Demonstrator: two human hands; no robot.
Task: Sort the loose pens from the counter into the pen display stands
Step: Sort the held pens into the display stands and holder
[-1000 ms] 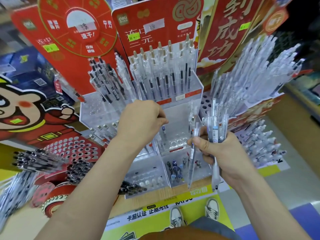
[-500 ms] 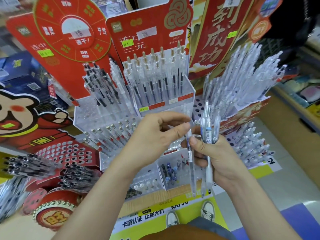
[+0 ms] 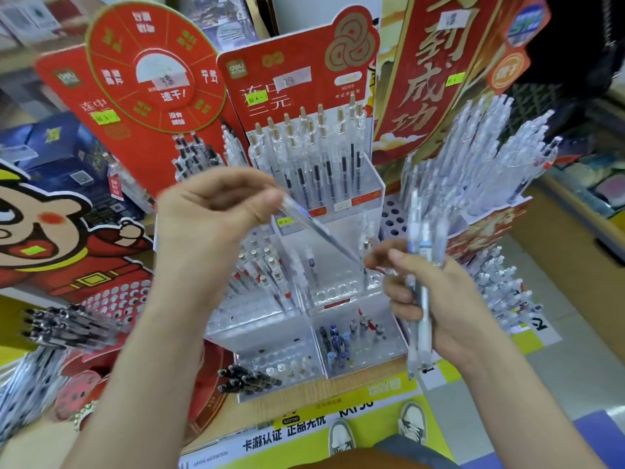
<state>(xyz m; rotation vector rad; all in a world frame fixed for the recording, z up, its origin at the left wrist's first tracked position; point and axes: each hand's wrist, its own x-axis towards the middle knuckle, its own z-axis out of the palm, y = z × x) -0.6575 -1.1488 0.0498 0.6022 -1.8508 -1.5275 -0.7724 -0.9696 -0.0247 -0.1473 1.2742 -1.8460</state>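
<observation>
Left hand (image 3: 216,218) has risen up and to the left, away from the right hand (image 3: 443,299), since the frame half a second earlier, drawing one pen clear of the bundle.

Head view: the left hand's thumb and forefinger pinch the upper end of a single clear plastic pen (image 3: 314,228). The pen slants down to the right in front of the tiered clear acrylic display stand (image 3: 338,279). Its lower tip lies just beside the right forefinger; blur prevents a finding on contact.

The right hand's fingers are curled round a bundle of clear-barrelled pens (image 3: 419,252), held roughly upright to the right of the stand.

The stand's top tier carries a row of clear pens with gold push-buttons (image 3: 314,157), upright against a red printed backing card (image 3: 297,72). The front right compartment holds a cluster of short blue and dark capped pens (image 3: 338,340).

A fan of black pens (image 3: 67,326) sits in a red perforated holder at lower left.
</observation>
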